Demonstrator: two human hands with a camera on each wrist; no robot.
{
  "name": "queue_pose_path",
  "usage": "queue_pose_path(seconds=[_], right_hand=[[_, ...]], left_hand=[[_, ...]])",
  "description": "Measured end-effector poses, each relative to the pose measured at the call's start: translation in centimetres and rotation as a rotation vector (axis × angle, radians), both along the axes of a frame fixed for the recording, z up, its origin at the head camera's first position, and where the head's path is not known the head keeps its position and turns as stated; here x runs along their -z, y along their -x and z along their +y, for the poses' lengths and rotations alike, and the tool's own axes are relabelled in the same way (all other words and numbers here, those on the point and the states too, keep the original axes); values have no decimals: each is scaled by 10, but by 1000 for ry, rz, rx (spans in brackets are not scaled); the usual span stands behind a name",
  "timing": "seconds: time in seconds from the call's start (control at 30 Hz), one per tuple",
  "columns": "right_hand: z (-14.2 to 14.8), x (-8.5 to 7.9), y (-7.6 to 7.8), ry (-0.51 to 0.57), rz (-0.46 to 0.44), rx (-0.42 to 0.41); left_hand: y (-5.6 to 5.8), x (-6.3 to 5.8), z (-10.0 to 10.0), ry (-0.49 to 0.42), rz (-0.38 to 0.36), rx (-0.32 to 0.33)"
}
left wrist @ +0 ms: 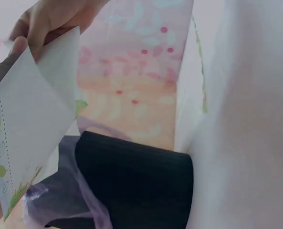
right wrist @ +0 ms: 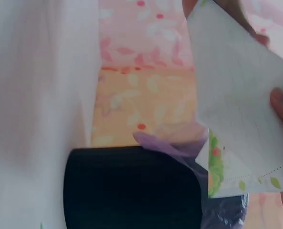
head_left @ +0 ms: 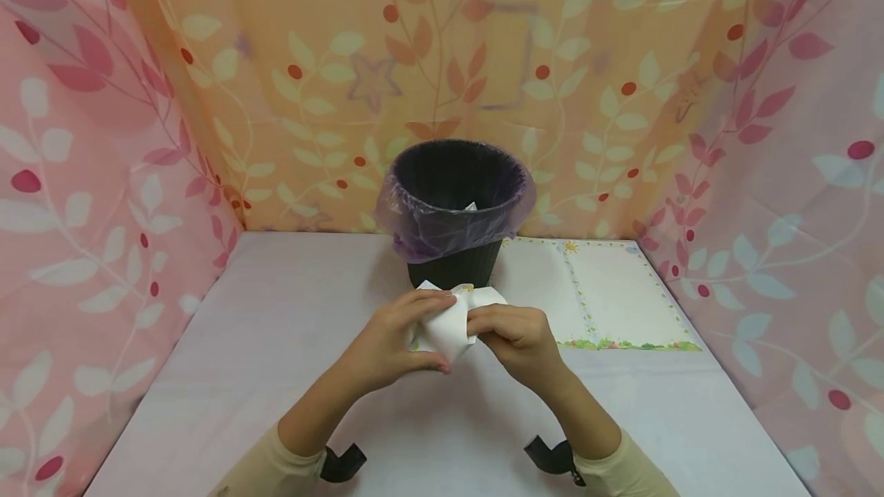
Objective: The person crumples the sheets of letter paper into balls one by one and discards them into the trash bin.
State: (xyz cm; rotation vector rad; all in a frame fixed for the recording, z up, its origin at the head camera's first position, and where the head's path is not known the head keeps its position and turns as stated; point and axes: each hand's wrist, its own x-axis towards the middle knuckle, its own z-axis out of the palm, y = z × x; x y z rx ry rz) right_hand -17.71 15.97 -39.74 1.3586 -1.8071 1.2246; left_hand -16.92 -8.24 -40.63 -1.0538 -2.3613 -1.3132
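A folded sheet of white paper is held between both hands in front of the bin. My left hand grips its left side, fingers over the top and thumb below. On the paper's right edge, my right hand pinches with curled fingers, some of them hidden behind a fold. Both wrist views show green leaf prints and a dotted line along one side of the paper. In the right wrist view the paper hangs with a coloured plant print at its lower corner.
Just beyond the hands stands a black bin with a purple bag folded over its rim. A small white scrap shows inside. Flat on the table to the right lies a sheet with a printed border. Patterned curtains surround the table.
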Motion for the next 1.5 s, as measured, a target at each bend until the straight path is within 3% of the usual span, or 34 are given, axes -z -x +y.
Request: queue_pose_path(seconds=[0.2, 0.33, 0.5, 0.67, 0.8, 0.9, 1.0, 1.07, 1.2, 1.3, 1.4, 1.5], right_hand=[[-13, 6, -10, 117, -94, 61], [-16, 5, -16, 58, -175, 88], [-4, -9, -15, -108, -253, 75], [23, -23, -9, -149, -322, 242], [26, -20, -7, -249, -316, 263], [16, -15, -7, -259, -336, 283], [6, -11, -9, -198, -390, 347], [0, -9, -11, -154, -459, 358], [-12, -4, -17, -158, -606, 364], [-19, -1, -20, -161, -688, 407], [-24, 4, -20, -110, -758, 407], [-28, 10, -20, -38, -851, 296]], left_hand=[[-3, 13, 13, -102, 60, -80], [-4, 19, 17, -189, 51, -96], [1, 19, 10, -269, -54, -111], [13, 17, -5, -373, -228, -255], [15, 16, -10, -489, -373, -326], [13, 17, -7, -578, -393, -329], [11, 20, 0, -615, -309, -327], [10, 22, 3, -591, -188, -343], [6, 28, 8, -498, 97, -379], [3, 32, 14, -421, 264, -384], [0, 34, 20, -385, 378, -383], [0, 35, 24, -425, 419, -347]])
